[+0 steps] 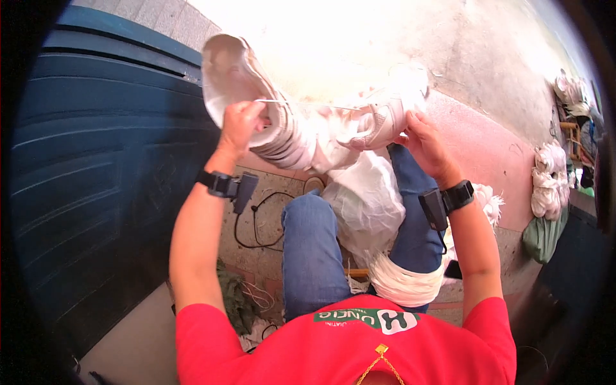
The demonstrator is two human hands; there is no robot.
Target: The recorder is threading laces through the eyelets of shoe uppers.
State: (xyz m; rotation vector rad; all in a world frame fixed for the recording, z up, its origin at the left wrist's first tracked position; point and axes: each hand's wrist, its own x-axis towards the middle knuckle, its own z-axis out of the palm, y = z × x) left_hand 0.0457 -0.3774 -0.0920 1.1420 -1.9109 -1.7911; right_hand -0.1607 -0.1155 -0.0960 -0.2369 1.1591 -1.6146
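While gripping white shoe (382, 122), holding lace (273, 101) out straight

Pinches lace b/w thumb and curled fingers of l. hand (242, 122). Holds edge of same shoe w/ r. hand (427, 144), gripping w/ thumb and fingers. Has this shoe out in front, just above white plastic bag (369, 199); can't tell if touching. Has stack of pale shoes (289, 144) just beside l. hand. Wears black strapped device (244, 192) near l. hand, same near r. hand. Carries bundle of white strands (407, 282) over r. thigh (417, 237). On floor (273, 221) near l. knee (308, 212), has thin black cable (236, 232). Has blue panelled door (96, 186) at l.; far at r., heap of white shoes (548, 183) w/ green bag (545, 237) below.
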